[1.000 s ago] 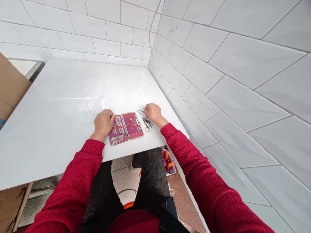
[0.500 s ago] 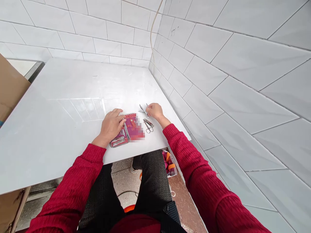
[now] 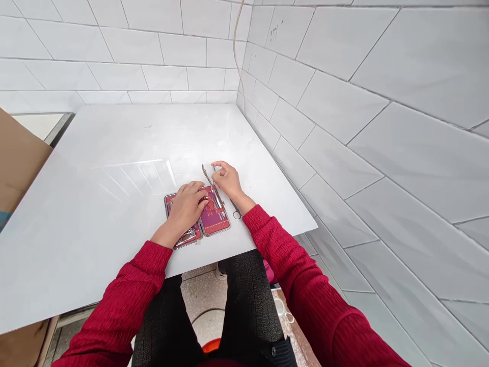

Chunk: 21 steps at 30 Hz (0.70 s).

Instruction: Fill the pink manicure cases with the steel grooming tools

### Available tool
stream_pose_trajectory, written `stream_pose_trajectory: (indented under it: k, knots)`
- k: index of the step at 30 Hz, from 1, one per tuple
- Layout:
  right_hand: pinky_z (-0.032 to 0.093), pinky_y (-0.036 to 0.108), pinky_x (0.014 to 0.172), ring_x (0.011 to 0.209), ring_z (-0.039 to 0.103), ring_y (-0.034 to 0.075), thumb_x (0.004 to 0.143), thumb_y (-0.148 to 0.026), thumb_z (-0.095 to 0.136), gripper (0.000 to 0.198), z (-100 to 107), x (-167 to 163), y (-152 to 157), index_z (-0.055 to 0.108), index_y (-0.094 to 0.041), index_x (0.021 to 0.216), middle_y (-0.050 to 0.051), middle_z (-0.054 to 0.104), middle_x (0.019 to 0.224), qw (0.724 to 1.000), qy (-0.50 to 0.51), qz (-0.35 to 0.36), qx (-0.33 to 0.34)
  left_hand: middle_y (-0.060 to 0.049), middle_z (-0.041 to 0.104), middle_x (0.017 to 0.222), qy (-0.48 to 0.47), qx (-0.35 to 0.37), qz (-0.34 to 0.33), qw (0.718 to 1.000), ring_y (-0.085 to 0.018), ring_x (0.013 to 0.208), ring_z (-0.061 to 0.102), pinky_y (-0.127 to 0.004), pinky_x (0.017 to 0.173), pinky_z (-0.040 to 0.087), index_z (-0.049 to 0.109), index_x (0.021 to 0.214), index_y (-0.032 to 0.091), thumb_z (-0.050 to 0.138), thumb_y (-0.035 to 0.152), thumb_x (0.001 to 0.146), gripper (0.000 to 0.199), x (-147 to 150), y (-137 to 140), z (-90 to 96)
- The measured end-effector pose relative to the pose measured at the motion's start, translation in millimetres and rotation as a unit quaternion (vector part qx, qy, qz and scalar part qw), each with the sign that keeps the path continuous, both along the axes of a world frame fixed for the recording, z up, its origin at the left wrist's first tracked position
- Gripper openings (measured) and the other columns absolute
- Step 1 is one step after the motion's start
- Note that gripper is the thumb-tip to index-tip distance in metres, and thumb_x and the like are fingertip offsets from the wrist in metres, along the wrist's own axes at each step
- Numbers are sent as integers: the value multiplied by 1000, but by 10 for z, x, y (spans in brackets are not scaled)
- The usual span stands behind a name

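An open manicure case (image 3: pixel 216 228), red and purple inside, lies on the white table with slim metal tools in both halves. My left hand (image 3: pixel 185 206) rests over its left half, fingers bent across the upper edge and thumb reaching past the hinge onto the right half. Between thumb and fingers my right hand (image 3: pixel 228 181) pinches metal nippers (image 3: pixel 207 174), handles spread, at the upper edge of the right half. Its lower end is partly hidden by the hand. Small scissors (image 3: pixel 237 214) lie beside the case, partly covered by my right wrist.
The white table (image 3: pixel 114 214) meets a tiled wall (image 3: pixel 362 153) close on my right. A cardboard box (image 3: pixel 21 158) stands at the left edge. A thin cable (image 3: pixel 237 51) hangs in the corner. Below the table are my legs and something orange (image 3: pixel 212 345) on the floor.
My right hand has moved left with the nippers, from beside the case to its upper edge. My left hand stays on the case, its thumb further over the right half. The view has tilted slightly.
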State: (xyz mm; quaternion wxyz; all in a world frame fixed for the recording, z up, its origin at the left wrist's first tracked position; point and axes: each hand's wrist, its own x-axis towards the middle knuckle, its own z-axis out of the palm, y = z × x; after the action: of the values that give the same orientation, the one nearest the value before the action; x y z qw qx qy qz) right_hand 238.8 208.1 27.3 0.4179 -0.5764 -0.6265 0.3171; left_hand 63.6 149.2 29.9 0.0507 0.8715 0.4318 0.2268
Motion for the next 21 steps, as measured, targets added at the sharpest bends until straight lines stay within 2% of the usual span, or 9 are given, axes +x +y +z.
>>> stream_pose_trajectory:
  k: [4, 12, 16, 21]
  knots:
    - [50, 25, 74, 62, 61, 13, 81, -19, 50, 43, -10, -20, -22, 63, -21, 122, -7, 66, 67, 1000, -2, 2, 1, -9, 69, 115, -22, -4, 4, 1000, -28, 112, 61, -50, 102, 47, 71, 85, 23, 50, 25, 98, 24, 24, -17, 45]
    - [43, 25, 70, 73, 63, 14, 82, -17, 56, 38, 45, -77, -87, 64, -24, 118, -8, 66, 70, 996, -82, 27, 20, -7, 75, 107, 21, 81, 17, 996, -26, 102, 65, -47, 101, 45, 72, 98, 23, 41, 31, 105, 32, 32, -107, 62]
    - [41, 26, 69, 75, 63, 16, 83, -19, 59, 30, 93, -69, -129, 68, -26, 110, -7, 67, 72, 992, -118, 32, 10, -7, 76, 105, 43, 97, 13, 994, -26, 104, 66, -46, 101, 46, 71, 100, 24, 40, 31, 105, 32, 43, -137, 74]
    - [40, 28, 70, 77, 64, 17, 85, -19, 60, 41, 106, -74, -195, 67, -26, 124, -6, 69, 74, 987, -150, 49, 15, -6, 77, 102, 56, 118, 33, 991, -25, 98, 69, -46, 104, 45, 71, 99, 24, 41, 31, 106, 32, 36, -149, 55]
